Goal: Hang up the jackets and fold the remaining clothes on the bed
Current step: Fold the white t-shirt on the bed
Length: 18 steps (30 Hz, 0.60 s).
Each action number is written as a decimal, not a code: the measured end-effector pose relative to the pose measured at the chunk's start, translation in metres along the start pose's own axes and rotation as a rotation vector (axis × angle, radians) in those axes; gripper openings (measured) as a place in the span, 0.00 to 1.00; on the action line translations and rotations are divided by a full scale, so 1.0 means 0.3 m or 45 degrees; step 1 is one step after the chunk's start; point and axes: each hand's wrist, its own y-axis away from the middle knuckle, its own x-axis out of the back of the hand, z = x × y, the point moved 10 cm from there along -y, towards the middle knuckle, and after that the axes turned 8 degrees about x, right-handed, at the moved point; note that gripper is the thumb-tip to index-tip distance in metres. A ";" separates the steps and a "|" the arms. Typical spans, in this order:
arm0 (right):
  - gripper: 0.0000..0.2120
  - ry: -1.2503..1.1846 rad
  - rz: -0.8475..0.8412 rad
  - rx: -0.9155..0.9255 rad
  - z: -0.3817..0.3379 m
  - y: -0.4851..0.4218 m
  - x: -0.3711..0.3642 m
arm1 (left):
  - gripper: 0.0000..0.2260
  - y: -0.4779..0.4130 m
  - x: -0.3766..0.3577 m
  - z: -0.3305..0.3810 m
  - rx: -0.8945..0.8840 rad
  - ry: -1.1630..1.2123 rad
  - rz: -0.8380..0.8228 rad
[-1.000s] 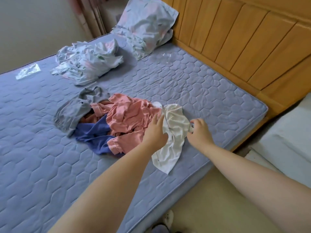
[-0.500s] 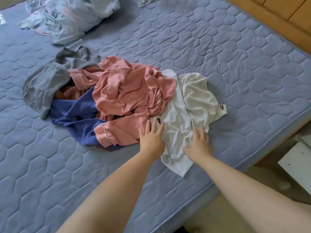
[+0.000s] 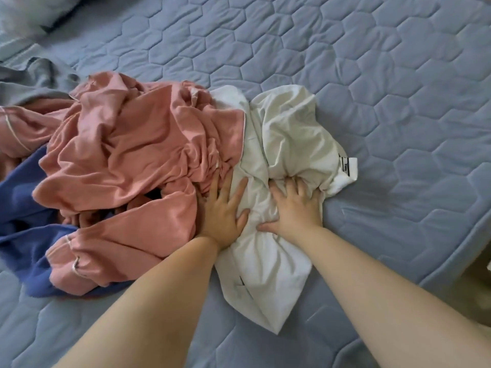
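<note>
A crumpled white garment (image 3: pixel 287 134) with a small label (image 3: pixel 348 168) lies on the blue quilted bed (image 3: pixel 372 75), beside a heap of clothes. My right hand (image 3: pixel 295 208) digs curled fingers into its middle and bunches the fabric. My left hand (image 3: pixel 223 211) lies flat with straight fingers where the white garment meets a pink garment (image 3: pixel 138 144). Under the pink one lies a dark blue garment (image 3: pixel 24 197). A grey garment (image 3: pixel 32 81) sits at the far left, cut off by the frame.
The bed's edge (image 3: pixel 451 264) runs down the right side, with floor beyond it. A pale patterned bundle (image 3: pixel 24 19) shows blurred at the top left corner. Bare quilted mattress stretches behind and to the right of the clothes.
My view has dropped closer to the clothes. Both hands slid forward onto the white garment, and my right hand's fingers curled into the fabric, gathering it.
</note>
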 end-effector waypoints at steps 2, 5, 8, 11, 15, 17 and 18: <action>0.43 0.045 0.284 0.035 -0.006 0.014 0.044 | 0.29 0.001 0.035 0.015 -0.032 0.021 0.091; 0.27 0.034 0.604 0.035 -0.007 0.044 0.088 | 0.29 0.001 0.057 0.027 -0.051 0.040 0.112; 0.18 0.026 0.727 0.052 -0.011 0.062 0.106 | 0.30 -0.005 0.038 0.030 -0.048 -0.004 0.062; 0.16 0.059 0.780 -0.034 -0.019 0.094 0.101 | 0.30 -0.013 0.031 0.040 -0.072 0.007 0.019; 0.16 0.049 0.781 -0.266 -0.040 0.172 0.085 | 0.28 -0.002 0.034 0.056 -0.142 0.071 -0.024; 0.19 0.009 0.773 -0.352 -0.077 0.244 0.057 | 0.28 0.016 0.045 0.061 -0.193 0.121 -0.039; 0.21 -0.014 0.780 -0.402 -0.096 0.285 0.039 | 0.28 0.035 0.053 0.064 -0.231 0.124 -0.026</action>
